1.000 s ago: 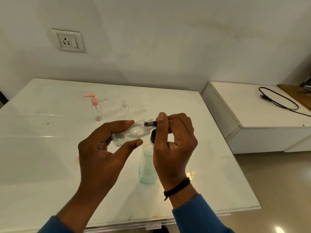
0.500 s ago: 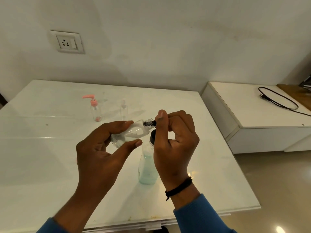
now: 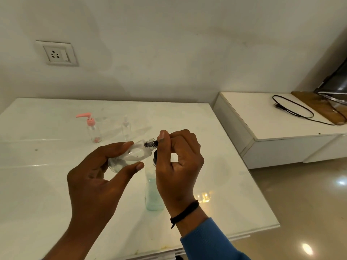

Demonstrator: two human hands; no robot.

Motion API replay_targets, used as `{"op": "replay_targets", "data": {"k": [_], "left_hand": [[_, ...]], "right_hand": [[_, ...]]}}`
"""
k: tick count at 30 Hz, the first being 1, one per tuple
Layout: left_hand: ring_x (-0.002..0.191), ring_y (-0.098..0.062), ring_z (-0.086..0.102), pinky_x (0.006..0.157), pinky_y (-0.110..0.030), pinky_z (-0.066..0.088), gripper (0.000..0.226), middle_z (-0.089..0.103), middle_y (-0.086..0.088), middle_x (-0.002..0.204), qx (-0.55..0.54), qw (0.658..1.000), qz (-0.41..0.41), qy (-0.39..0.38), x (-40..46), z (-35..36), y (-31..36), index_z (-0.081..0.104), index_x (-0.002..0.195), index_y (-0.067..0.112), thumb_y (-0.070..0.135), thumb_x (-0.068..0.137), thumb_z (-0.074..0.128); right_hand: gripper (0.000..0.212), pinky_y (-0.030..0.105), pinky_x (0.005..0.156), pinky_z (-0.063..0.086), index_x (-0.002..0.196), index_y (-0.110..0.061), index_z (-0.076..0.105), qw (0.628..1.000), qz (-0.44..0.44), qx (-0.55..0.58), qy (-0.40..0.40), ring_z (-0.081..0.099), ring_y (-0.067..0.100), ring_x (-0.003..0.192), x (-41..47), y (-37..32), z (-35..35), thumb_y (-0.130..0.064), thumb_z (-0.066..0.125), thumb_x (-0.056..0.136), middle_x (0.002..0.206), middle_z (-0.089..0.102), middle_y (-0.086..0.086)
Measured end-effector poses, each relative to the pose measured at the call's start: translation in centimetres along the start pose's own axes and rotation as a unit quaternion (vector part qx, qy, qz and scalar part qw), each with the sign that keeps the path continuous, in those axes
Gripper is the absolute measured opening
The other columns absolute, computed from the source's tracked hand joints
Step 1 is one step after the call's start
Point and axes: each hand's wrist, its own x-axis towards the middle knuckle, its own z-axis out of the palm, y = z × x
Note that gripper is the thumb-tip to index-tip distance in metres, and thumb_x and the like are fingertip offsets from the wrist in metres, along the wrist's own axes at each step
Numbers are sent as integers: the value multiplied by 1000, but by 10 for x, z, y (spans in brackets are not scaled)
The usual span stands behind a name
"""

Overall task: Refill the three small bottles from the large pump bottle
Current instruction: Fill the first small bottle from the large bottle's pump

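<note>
table (image 3: 216, 184): glossy white top, light reflected | small bottle (image 3: 131, 155): clear smooth plastic, dark cap | pump bottle (image 3: 93, 130): clear plastic, pink matt pump | sleeve (image 3: 206, 239): blue knitted cloth | floor (image 3: 309, 212): polished, glossy

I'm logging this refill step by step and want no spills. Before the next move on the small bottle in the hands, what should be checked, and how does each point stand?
1. Small bottle firmly held: ok, the left hand grips its body, tilted, neck to the right.
2. Cap under control: ok, the right hand pinches it at the neck.
3. Cap fully off: cannot tell, fingers hide the joint.
4. Large bottle upright and within reach: ok, it stands on the table under the right hand.
5. Large bottle's top clear to use: cannot tell, the hand covers it.
6. Other two small bottles out of the way: ok, the pink-pump bottle and clear bottle stand farther back.
</note>
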Motion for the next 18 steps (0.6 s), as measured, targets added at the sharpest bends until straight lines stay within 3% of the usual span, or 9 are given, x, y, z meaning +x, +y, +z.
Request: {"op": "replay_targets", "data": {"k": [5,18], "left_hand": [[105,-12,70,94,-20,54,43,74,14,106,-6,1000,10,2,0,0,-1,71,107,13,11,67,86],[105,-5,69,92,-16,52,43,72,17,106,-7,1000,5,2,0,1,1,71,107,14,14,67,86]], "right_hand": [[37,47,60,40,62,-5,59,1000,-8,-2,12,49,18,64,2,-2,1,-15,59,98,65,57,0],[37,47,64,41,65,-6,63,1000,-10,-10,15,52,17,68,-4,4,1,-18,59,99,67,61,-1]]}}
